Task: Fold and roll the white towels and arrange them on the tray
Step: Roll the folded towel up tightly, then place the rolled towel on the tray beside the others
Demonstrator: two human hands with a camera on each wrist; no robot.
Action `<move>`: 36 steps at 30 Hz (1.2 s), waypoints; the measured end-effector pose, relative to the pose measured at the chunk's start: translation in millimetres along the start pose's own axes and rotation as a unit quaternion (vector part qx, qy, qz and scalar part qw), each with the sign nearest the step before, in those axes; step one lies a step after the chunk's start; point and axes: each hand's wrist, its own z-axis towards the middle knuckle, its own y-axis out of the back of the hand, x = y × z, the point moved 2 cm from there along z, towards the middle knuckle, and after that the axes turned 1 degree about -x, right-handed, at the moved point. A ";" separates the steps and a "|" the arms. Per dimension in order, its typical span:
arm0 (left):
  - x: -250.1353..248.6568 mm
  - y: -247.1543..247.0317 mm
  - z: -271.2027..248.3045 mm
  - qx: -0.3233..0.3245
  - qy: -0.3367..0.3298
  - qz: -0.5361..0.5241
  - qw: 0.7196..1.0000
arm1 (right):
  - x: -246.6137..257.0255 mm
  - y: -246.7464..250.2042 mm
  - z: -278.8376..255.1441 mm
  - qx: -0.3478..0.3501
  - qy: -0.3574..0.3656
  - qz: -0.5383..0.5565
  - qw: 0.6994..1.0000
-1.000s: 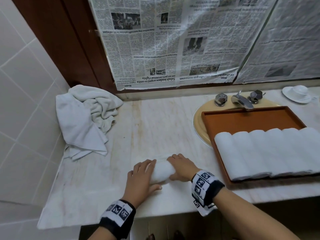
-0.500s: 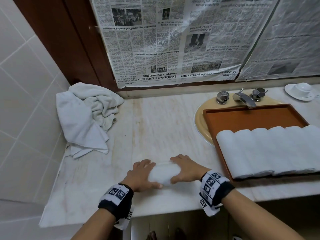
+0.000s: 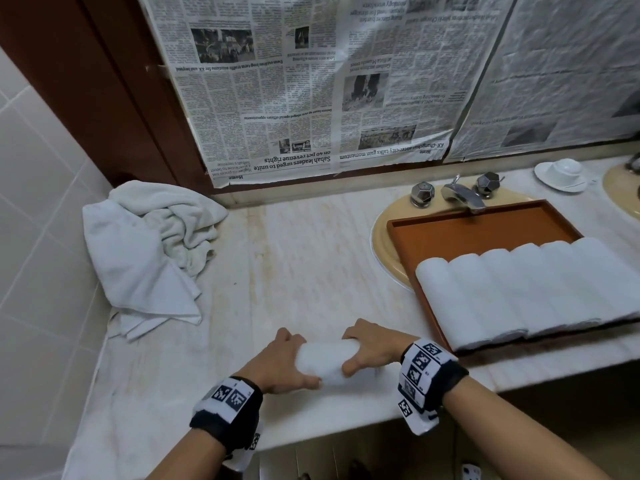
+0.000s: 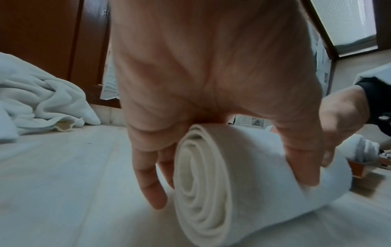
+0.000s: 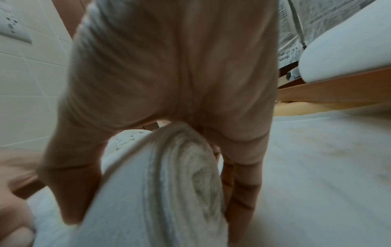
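White terry, wound tight: the roll point(image 3: 330, 363) lies across the front of the counter point(image 3: 294, 271), gripped at both ends. The left hand point(image 3: 282, 367) curls over its left end, thumb on the near side and fingers point(image 4: 151, 187) down the far side; the spiral of layers shows plainly at that end in the left wrist view. The right hand point(image 3: 372, 351) clamps the other end the same way, thumb and fingers straddling the roll. A second ago the hands lay flatter on a thinner bundle further back on the counter; now the roll is fatter, nearer the edge, and no loose tail shows ahead of it, so the rolling looks finished or all but finished. Whether it has left the counter cannot be told.

Just to the right, the tray point(image 3: 485, 230) sits over the sink point(image 3: 384, 237), with a row of rolled towels point(image 3: 526, 289) packed side by side along its near part and bare wood behind. This roll would likely go there next, though the row already fills the tray's width. At the back left, a heap point(image 3: 149, 251) of loose towels waits against the tiled wall. Newspaper point(image 3: 311, 81) covers the wall behind, and a cup and saucer point(image 3: 562, 171) stand far right.
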 end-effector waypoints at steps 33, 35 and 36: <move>-271.9 99.0 208.0 -0.190 -0.230 0.009 0.954 | -204.5 277.1 -55.9 -0.251 0.052 0.016 0.966; -275.1 94.1 222.8 -0.183 -0.218 0.011 0.959 | -215.5 279.6 -44.2 -0.234 0.039 0.001 0.972; -275.7 91.1 227.9 -0.177 -0.215 0.012 0.961 | -218.7 279.8 -39.9 -0.223 0.031 -0.007 0.974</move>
